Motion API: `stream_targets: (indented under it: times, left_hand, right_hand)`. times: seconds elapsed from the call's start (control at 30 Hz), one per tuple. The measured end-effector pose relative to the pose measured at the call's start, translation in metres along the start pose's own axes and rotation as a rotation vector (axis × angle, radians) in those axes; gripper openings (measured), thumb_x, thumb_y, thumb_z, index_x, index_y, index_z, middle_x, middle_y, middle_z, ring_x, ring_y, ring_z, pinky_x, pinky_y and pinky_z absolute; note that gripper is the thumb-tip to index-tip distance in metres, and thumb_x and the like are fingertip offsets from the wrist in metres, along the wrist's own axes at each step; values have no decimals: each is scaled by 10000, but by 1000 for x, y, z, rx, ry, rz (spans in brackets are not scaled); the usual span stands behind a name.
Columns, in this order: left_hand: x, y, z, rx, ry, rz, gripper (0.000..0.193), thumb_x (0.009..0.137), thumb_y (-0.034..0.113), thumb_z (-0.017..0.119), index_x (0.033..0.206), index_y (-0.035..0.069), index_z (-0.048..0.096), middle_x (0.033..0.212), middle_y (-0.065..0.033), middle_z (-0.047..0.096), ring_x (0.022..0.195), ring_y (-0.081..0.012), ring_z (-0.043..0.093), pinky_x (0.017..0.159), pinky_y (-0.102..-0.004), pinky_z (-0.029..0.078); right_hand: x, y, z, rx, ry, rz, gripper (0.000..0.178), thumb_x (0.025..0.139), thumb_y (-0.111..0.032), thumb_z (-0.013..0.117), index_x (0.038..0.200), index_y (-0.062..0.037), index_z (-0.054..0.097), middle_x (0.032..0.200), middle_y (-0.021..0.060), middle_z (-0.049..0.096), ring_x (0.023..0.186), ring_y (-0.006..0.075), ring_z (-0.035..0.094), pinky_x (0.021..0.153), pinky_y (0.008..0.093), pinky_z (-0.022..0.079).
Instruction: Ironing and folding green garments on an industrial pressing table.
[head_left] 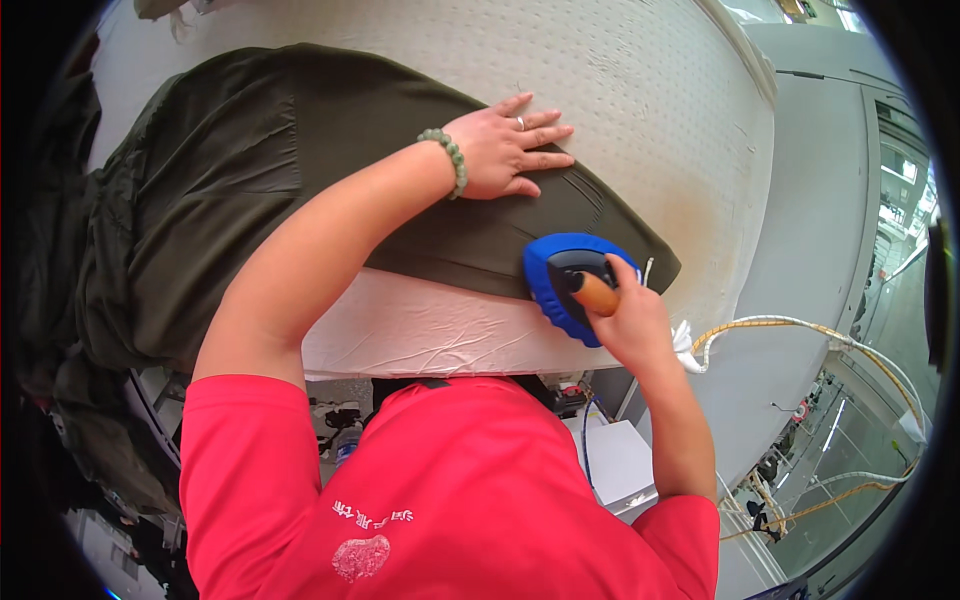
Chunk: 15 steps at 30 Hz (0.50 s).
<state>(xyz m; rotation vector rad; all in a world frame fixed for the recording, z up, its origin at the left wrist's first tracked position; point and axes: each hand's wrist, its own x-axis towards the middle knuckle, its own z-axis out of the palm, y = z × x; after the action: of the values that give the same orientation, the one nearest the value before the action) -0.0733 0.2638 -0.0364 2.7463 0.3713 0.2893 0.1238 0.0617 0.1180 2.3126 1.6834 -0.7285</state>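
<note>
A dark olive garment point(400, 215) lies spread over the padded white ironing table, one long panel narrowing to the right. My left hand point(508, 150) rests flat on its upper edge with the fingers spread; a ring and a green bead bracelet point(446, 158) show on it. Near the panel's narrow end, my right hand point(632, 315) is closed round the wooden handle of a steam iron point(556, 268) with a blue cover round its base. The iron sits across the garment's lower edge, partly over the bare table cover. Its underside is hidden.
White and yellow hoses point(800, 322) loop from beside the iron to the right. The padded table point(640, 70) has a brownish stain right of the garment. More dark cloth point(60, 250) bunches at the left edge. Under the table stands a white box point(618, 458).
</note>
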Motion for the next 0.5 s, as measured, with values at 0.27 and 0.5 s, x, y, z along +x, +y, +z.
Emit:
stream_targets:
  times: [0.27,0.5]
  left_hand:
    - [16,-48,-20,79,352,-466,434,986,340,598,1348,100,617,1452,-123,572,1386,-289,494,1179,-462,346]
    - [-229,-97,-138,342,486,-915,399,873,80,576,1267,68,640,1289,-135,662,1235,-338,594,1056,-431,477]
  right_hand:
    - [74,-86,-9,-113,-156,-230,450,870,-213,678,1260,-18,567,904,249,718,830,444,705,757,527,569]
    - [147,50,-84,185,12,137,353,897,-200,725,1162,23,658,885,112,708,859,216,679,803,380,522]
